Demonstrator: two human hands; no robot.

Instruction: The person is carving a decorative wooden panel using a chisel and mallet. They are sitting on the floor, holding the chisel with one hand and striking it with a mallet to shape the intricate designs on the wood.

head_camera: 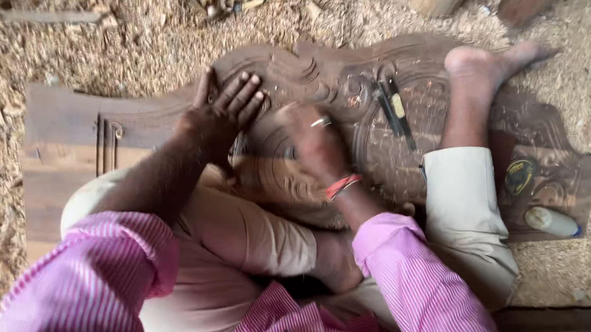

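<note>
The left hand (225,108) lies flat, fingers spread, on the carved wooden panel (345,79) on the floor; the right hand (318,147) is blurred, grip unclear. A round yellow-labelled tin (519,176) sits on the panel's right end.

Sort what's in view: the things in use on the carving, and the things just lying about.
In use: carved wooden panel, left hand pressed flat on it, right hand working its surface.

Lying about: chisels, small round tin, plastic bottle, wood shavings.
</note>
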